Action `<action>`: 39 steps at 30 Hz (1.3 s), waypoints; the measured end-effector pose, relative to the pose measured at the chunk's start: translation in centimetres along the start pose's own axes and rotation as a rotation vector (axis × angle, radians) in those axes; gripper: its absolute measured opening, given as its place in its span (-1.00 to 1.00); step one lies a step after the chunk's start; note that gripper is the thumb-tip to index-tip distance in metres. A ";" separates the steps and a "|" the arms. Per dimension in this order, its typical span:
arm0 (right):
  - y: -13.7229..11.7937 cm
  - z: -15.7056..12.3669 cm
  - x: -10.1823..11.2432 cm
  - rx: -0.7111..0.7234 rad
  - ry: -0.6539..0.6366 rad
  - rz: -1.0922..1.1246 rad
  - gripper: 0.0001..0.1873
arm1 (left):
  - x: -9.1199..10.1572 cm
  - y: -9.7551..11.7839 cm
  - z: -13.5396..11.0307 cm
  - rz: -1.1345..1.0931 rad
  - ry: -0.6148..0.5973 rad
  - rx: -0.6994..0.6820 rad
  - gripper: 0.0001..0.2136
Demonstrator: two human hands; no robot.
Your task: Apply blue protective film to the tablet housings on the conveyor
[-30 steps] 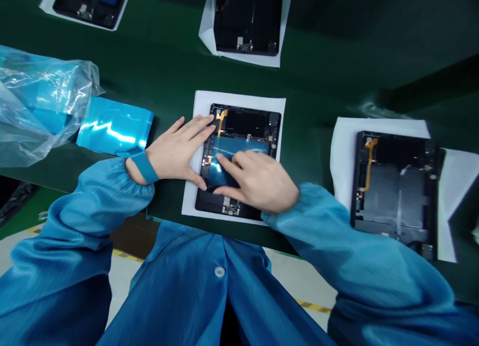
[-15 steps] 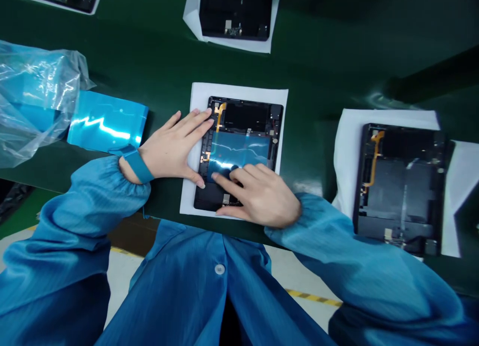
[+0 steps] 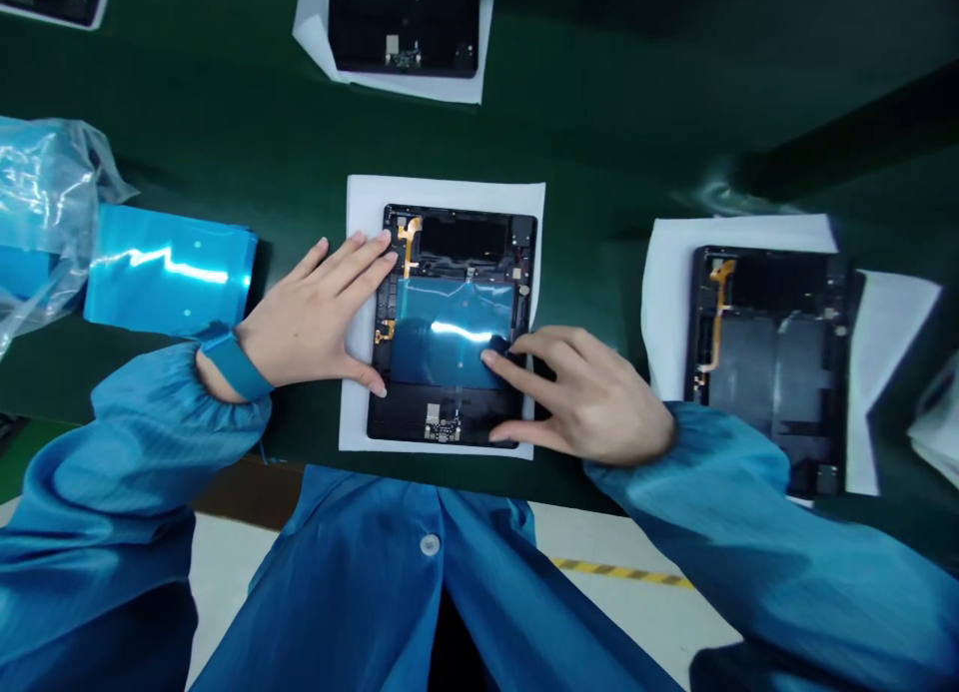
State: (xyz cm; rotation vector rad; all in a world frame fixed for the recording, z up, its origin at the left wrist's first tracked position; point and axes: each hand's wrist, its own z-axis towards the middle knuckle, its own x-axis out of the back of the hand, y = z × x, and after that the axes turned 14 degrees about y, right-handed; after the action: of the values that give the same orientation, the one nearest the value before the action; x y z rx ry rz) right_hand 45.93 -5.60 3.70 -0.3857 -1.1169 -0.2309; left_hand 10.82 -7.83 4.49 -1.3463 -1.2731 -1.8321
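At the far left, a see-through plastic bag (image 3: 45,188) overlaps a stack of blue sheets (image 3: 169,283), whose right edge lies near the left hand (image 3: 300,313). That hand's grip is spread flat, fingertips and thumb along the left edge of the opened tablet (image 3: 405,397). The tablet lies on white paper (image 3: 356,427), near the front edge of the green surface (image 3: 584,163), with paper showing past its sides. Blue film (image 3: 427,362) covers its middle. The right hand (image 3: 599,392) has a loose, unclosed grip, index fingertip on the film, thumb at the tablet's lower right corner. Farther right, beyond a stretch of green, lies another tablet (image 3: 779,372).
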 end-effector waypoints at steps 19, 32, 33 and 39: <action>-0.8 1.3 -2.5 -0.505 0.284 -0.042 -0.58 | 1.4 2.9 10.6 0.353 0.207 0.237 -0.65; -1.0 1.0 -3.5 -0.819 0.328 0.254 -0.49 | -0.4 0.1 12.6 0.306 0.093 0.064 -0.84; -0.9 1.0 -3.4 -0.850 0.332 0.284 -0.45 | -0.5 0.1 12.4 0.304 0.110 0.063 -0.85; -0.1 1.5 -2.4 -0.991 0.252 0.503 -0.52 | 1.5 1.4 11.3 0.272 0.292 0.079 -0.75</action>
State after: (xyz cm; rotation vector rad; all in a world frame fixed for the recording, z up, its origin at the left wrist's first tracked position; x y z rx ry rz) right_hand 43.62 -5.11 2.07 -1.4527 -0.5569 -0.3636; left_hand 16.24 1.96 7.11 -1.1008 -0.9507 -1.6946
